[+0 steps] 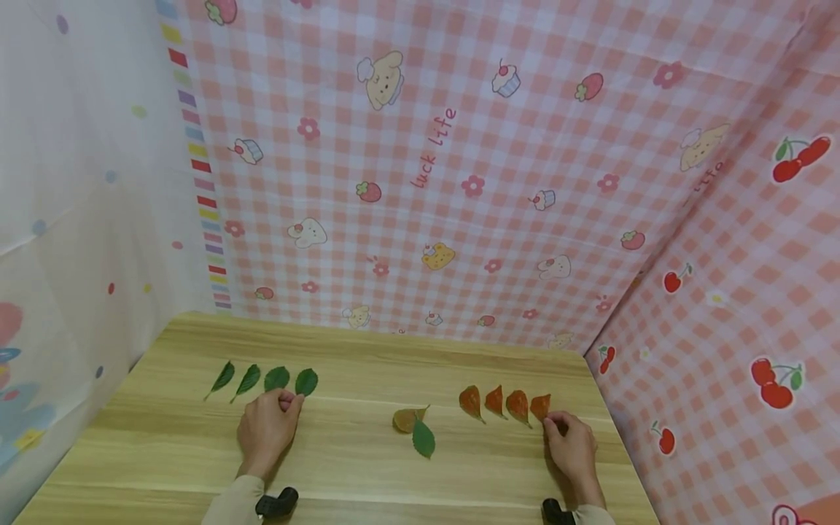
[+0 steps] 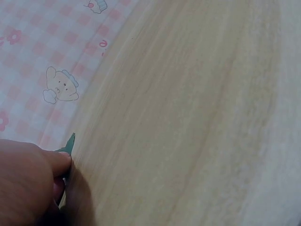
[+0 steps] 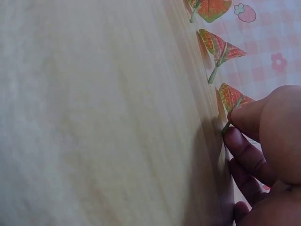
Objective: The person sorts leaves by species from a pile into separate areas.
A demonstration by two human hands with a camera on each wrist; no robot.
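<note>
My left hand [image 1: 267, 429] pinches the lower end of a rounded green leaf [image 1: 306, 382], rightmost in a row on the table. Only the leaf's edge [image 2: 68, 145] shows past the thumb in the left wrist view. Over on the right, my right hand [image 1: 572, 446] holds the stem of an orange-red leaf [image 1: 540, 405] between thumb and fingertip. The right wrist view shows that leaf's red and green veined blade [image 3: 230, 96] partly behind the thumb. Between the hands, a green leaf [image 1: 424, 439] overlaps a yellowish-brown leaf [image 1: 403, 421].
Several green leaves, one [image 1: 276, 378] close beside the left hand, lie in the left row. Several orange-red leaves, among them one [image 1: 517, 405] near the right hand, make the right row. Patterned cloth [image 1: 407, 219] hangs behind the wooden table [image 1: 367, 481] and along both sides.
</note>
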